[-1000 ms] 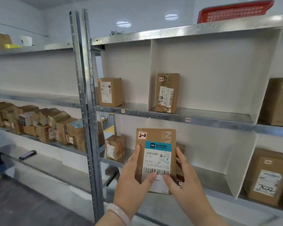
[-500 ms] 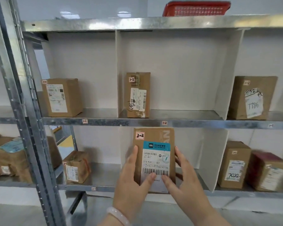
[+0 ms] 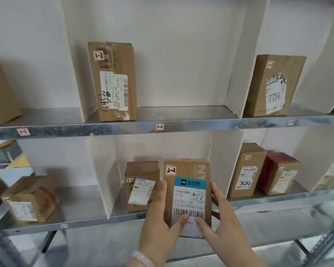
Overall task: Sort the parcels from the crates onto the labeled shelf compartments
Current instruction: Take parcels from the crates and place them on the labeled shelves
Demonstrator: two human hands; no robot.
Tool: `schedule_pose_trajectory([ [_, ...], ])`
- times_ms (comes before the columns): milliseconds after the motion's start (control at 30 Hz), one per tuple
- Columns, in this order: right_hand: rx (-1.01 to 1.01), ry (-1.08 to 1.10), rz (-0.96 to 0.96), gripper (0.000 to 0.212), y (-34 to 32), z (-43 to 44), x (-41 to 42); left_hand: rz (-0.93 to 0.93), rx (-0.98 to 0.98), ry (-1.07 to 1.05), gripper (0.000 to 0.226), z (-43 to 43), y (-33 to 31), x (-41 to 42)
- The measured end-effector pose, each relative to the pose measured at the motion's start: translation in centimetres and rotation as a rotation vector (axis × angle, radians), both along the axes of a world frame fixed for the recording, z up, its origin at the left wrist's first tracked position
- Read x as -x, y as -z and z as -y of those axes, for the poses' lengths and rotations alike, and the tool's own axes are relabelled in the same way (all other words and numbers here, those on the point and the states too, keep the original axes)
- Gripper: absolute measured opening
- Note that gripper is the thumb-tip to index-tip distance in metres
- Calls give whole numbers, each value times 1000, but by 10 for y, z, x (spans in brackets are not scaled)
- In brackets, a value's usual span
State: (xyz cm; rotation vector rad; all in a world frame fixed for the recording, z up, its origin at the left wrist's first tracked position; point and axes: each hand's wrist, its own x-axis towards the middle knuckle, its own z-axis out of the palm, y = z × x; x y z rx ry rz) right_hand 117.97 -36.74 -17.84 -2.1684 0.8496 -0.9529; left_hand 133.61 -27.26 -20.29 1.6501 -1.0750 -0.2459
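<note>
Brown cardboard parcel (image 3: 188, 193) held upright at 6 o'clock of the view, before the middle compartment of the lower shelf (image 3: 85, 221), lower end in front of the shelf lip; contact with the shelf not determinable. Gripped on both sides: left hand (image 3: 158, 224) wrapped along the 9 o'clock edge, right hand (image 3: 222, 224) along the 3 o'clock edge, both thumbs pressed on the label face.

Judged step: seating the parcel in its compartment. Advised:
- Compare the parcel tag with the occupant's tag before release, the compartment's own lip sticker being hidden behind the hands.
- Lift clear of the lip, then slide straight back toward 12 o'clock into the gap between the neighbouring parcel (image 3: 142, 185) at 9 o'clock and the white divider (image 3: 226, 160) at 3 o'clock.
- Keep upright, label outward.
- Loosen the fingers only once the base sits fully on the shelf.
- Avoid knocking the neighbour, just beside.

Writing noted:
- Held parcel: handwritten "2-2" on a red-bordered sticker; blue-headed shipping label with barcode and "516 K20 … 087"; brand print too small to read; pale letters, apparently "NY", at the 2 o'clock corner.
- Neighbouring parcel: likewise "2-2".
- Upper shelf (image 3: 201, 123): lip stickered "1-1" at 9 o'clock and "1-2" at centre; third sticker at 3 o'clock blurred.
- Upper parcel (image 3: 114, 81): tagged "1-2", label "J4-J10".
- Tall parcel (image 3: 276, 85) at 2 o'clock: "7786".
- Slim parcel (image 3: 246, 170) at 4 o'clock: "7022"
</note>
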Motion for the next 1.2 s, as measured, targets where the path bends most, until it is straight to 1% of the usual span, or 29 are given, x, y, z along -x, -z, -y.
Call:
schedule_pose_trajectory([
  [100, -7, 0, -46, 101, 13, 27, 3, 11, -46, 24, 107, 29, 18, 2],
  [200, 18, -43, -77, 96, 21, 57, 4, 22, -55, -14, 102, 56, 27, 1],
  [400, 136, -123, -175, 85, 44, 118, -5, -76, -27, -78, 94, 118, 52, -11],
  [500, 164, -168, -239, 88, 59, 140, -11, -80, -42, -110, 92, 146, 66, -19],
  [633, 175, -197, -236, 98, 79, 163, -17, -93, -57, -133, 91, 177, 92, -29],
  [733, 197, -194, -233, 102, 91, 173, -19, -138, -97, -186, 101, 194, 110, -35],
  [800, 207, -213, -237, 99, 99, 179, -18, -164, -126, -197, 104, 203, 121, -39],
  [867, 211, -231, -227, 92, 107, 185, -14, -185, -125, -215, 93, 209, 134, -44],
  [933, 203, -238, -237, 87, 115, 189, -11, -178, -131, -256, 75, 213, 146, -46],
  [1033, 182, -250, -259, 84, 122, 192, -6, -175, -135, -294, 57, 214, 156, -43],
  [1100, 169, -255, -262, 82, 126, 194, -4, -204, -121, -309, 56, 216, 160, -40],
  [1200, 167, -276, -285, 81, 130, 197, -3, -190, -112, -362, 61, 223, 161, -33],
])
